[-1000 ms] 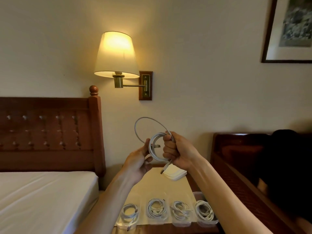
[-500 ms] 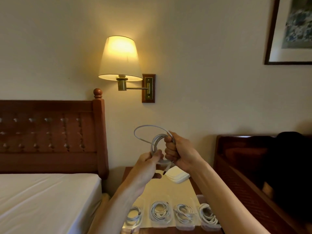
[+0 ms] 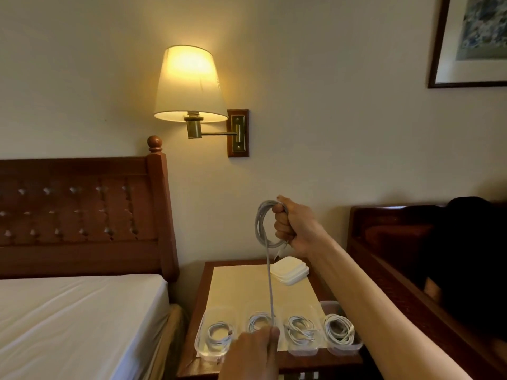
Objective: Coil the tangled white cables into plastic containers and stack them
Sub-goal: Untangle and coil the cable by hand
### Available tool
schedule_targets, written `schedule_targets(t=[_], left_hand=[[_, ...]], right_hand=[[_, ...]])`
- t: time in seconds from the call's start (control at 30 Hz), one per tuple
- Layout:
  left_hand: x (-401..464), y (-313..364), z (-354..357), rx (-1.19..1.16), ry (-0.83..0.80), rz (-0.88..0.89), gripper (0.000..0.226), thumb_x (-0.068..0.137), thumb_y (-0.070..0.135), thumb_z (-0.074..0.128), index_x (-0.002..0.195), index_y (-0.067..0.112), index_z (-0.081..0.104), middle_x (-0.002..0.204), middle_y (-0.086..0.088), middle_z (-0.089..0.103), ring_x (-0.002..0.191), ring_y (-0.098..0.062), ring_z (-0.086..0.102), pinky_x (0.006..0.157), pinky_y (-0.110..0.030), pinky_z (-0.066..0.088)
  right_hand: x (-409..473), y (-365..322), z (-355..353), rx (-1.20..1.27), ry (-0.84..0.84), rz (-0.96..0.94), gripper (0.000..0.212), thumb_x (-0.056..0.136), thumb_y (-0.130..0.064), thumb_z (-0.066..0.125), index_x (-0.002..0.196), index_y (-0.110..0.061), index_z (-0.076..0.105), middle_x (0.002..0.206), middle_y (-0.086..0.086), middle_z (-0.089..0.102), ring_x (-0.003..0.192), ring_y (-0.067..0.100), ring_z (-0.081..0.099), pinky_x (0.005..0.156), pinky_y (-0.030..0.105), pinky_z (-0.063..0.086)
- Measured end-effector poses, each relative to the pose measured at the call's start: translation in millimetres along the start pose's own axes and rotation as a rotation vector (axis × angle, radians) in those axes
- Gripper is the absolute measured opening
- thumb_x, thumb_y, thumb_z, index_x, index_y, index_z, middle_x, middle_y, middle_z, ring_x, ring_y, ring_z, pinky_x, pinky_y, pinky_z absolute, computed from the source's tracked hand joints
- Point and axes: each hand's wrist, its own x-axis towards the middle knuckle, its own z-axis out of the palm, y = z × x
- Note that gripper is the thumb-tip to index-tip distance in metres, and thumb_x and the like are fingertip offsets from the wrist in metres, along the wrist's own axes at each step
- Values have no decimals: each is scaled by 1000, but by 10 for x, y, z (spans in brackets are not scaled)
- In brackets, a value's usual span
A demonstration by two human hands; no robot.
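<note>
Head view: right hand is gripping the thin white cable's coil, left hand pinching its tail taut — next, probably another loop.

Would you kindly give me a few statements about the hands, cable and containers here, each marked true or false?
1. The right hand grips a coil of white cable. True.
2. The left hand is empty. False: it pinches the cable's straight tail.
3. Four containers on the nightstand each hold a coiled cable. True.
4. The containers are stacked. False: they stand side by side in a row.
5. The wall lamp is off. False: it glows.
</note>
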Motion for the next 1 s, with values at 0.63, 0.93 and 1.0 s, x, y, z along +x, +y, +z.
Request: schedule_targets(t=[0.63, 0.93, 1.0], left_hand=[[594, 271, -1339, -1073, 199, 166, 58, 92, 52, 50, 96, -1, 71, 77, -16, 64, 74, -27, 60, 79, -44, 53], [641, 189, -1252, -1112, 62, 118, 41, 98, 38, 51, 64, 15, 53, 56, 2, 30, 56, -18, 33, 61, -32, 33], [640, 231, -1246, -1150, 152, 101, 39, 99, 36, 51, 67, 14, 51, 56, 3, 28, 53, -16, 31, 55, -30, 33]], right_hand=[[-234, -34, 102, -261, -270, -94, 48, 107, -34, 30, 63, -19, 43, 51, -4, 22, 48, 14, 14, 48, 28, 18], [-296, 114, 135, -238, -190, 43, 47, 106, -35, 32, 64, -16, 45, 51, -4, 21, 46, 13, 15, 45, 26, 19], [-314, 116, 172, -270, -187, 4, 49, 106, -39, 30, 71, -13, 51, 53, -2, 28, 46, 14, 24, 47, 26, 27]])
